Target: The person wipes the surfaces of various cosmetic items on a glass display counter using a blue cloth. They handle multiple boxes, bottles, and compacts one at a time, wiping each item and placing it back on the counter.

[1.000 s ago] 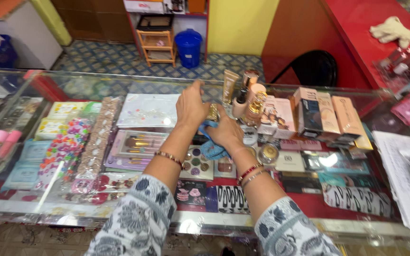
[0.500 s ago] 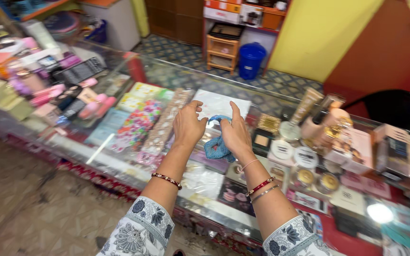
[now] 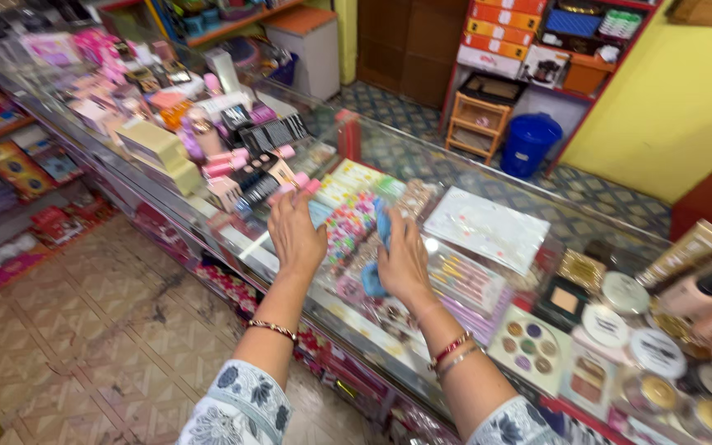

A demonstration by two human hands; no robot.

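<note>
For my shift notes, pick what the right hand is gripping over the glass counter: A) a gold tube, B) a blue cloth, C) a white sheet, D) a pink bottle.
B: the right hand is closed around a blue cloth above the glass counter, while the left hand lies flat on the glass beside it.

Both arms stretched forward, left hand (image 3: 297,235) flat with fingers extended, right hand (image 3: 405,262) curled in a grip
</note>
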